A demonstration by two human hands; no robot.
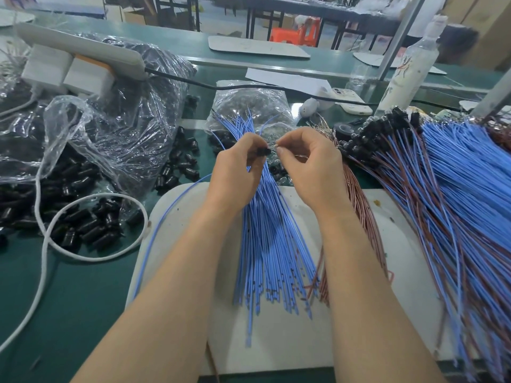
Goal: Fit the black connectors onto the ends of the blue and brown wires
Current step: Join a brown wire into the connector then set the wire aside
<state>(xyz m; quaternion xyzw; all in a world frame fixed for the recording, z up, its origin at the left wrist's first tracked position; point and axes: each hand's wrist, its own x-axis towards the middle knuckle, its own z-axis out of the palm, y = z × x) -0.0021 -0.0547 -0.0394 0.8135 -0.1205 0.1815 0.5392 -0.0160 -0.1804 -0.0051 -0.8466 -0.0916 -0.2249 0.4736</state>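
My left hand (237, 172) pinches a small black connector (262, 152) above a fanned bundle of blue wires (271, 244). My right hand (309, 167) is closed on a thin wire end right beside the connector, the fingertips nearly touching it. Loose brown wires (359, 200) lie under my right wrist. Several loose black connectors (91, 225) are scattered at the left. A large pile of blue and brown wires with black connectors fitted (392, 128) lies at the right.
The wires rest on a white mat (276, 349) on a green bench. Clear plastic bags (124, 128) of black parts sit at the left, a white cable (44, 244) loops nearby. A phone (351, 102) and a white bottle (409, 70) stand behind.
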